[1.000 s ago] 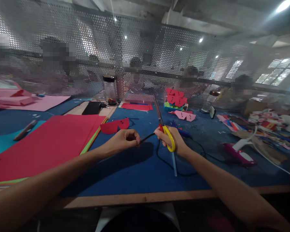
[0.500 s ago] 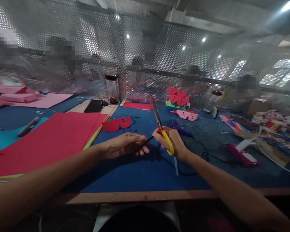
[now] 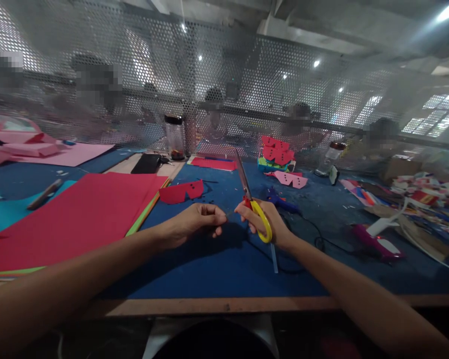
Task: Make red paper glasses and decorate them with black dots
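A pair of scissors (image 3: 248, 193) with yellow and red handles is held at the centre of the frame by the right hand (image 3: 262, 220), its fingers curled around the handles and its blades pointed toward the top of the frame. Just left of it, the fingertips of the left hand (image 3: 200, 223) are pinched together on a thin strip (image 3: 229, 214), which is stretched across the small gap between the 2 hands; whether its other end is also gripped by the right fingertips cannot be told.

A translucent stick (image 3: 274, 258) is seen below the right hand, in the lower centre. Above the left hand, a red dotted paper cutout (image 3: 181, 192) is laid on the blue tabletop (image 3: 209, 276). Right of centre, a blue glue gun (image 3: 282, 201) is placed just beyond the right hand, and a pink dotted cutout (image 3: 291, 179) is set near a pile of red cutouts (image 3: 277, 153).

The left of the frame is filled by red paper sheets (image 3: 82, 214), with a black phone (image 3: 145, 163) and a lidded jar (image 3: 174, 139) placed above them. At the right, a purple power strip (image 3: 377, 243) is fitted with a white plug (image 3: 379, 227).
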Available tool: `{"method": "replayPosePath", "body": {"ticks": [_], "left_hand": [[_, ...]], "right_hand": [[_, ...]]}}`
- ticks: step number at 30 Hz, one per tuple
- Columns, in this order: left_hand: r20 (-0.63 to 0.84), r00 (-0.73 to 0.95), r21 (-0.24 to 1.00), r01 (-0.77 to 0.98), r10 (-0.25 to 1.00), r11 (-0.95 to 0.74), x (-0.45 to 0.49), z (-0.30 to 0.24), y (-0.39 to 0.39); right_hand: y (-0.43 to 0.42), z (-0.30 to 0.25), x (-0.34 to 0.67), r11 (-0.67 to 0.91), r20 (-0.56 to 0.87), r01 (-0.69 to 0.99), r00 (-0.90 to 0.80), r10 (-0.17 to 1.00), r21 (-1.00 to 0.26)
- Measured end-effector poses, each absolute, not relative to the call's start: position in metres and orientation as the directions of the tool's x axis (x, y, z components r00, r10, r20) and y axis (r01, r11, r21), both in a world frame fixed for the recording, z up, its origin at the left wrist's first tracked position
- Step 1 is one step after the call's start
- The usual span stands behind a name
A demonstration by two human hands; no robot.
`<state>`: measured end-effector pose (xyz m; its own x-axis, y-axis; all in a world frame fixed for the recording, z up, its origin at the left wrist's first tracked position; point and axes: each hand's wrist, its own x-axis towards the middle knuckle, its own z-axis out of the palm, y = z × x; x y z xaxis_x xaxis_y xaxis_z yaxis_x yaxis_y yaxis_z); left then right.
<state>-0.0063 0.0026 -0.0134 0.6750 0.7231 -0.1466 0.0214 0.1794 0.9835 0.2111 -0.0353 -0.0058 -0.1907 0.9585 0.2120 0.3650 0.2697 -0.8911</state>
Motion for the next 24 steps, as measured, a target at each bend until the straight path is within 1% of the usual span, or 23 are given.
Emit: {"method": "replayPosePath", "body": {"ticks": [4,9,12,16,18,20,22,24], "left_hand": [[-0.062,0.668,0.998,0.061,0.742,0.028,-0.004,-0.014,0.001],[-0.059,0.675,0.998,0.066,0.735,0.020,-0.001,-0.014,-0.005],[-0.026,0.656,0.999,0.045,0.755,-0.005,-0.001,-0.014,-0.005],[0.063,0.557,0.997,0.006,0.828,-0.079,-0.005,-0.011,0.001],[0.094,0.497,0.995,-0.030,0.863,-0.091,-0.008,-0.008,0.004],[0.108,0.440,0.994,-0.060,0.891,-0.091,-0.012,-0.006,0.007],[0.117,0.391,0.993,-0.075,0.913,-0.095,-0.016,-0.004,0.008],[0.133,0.352,0.990,-0.095,0.926,-0.106,-0.020,-0.003,0.008]], "right_hand": [[-0.035,-0.009,0.210,0.252,0.175,0.377,-0.226,0.958,-0.891],[-0.037,-0.013,0.209,0.272,0.171,0.400,-0.270,0.948,-0.875],[-0.040,-0.009,0.210,0.319,0.215,0.490,-0.256,0.942,-0.811],[-0.042,-0.001,0.216,0.407,0.318,0.653,-0.258,0.913,-0.639],[-0.042,0.000,0.220,0.418,0.374,0.750,-0.243,0.895,-0.513],[-0.041,-0.001,0.222,0.396,0.423,0.841,-0.227,0.877,-0.370],[-0.040,-0.004,0.223,0.377,0.418,0.895,-0.256,0.872,-0.238],[-0.039,-0.008,0.223,0.359,0.386,0.922,-0.282,0.879,-0.145]]}}
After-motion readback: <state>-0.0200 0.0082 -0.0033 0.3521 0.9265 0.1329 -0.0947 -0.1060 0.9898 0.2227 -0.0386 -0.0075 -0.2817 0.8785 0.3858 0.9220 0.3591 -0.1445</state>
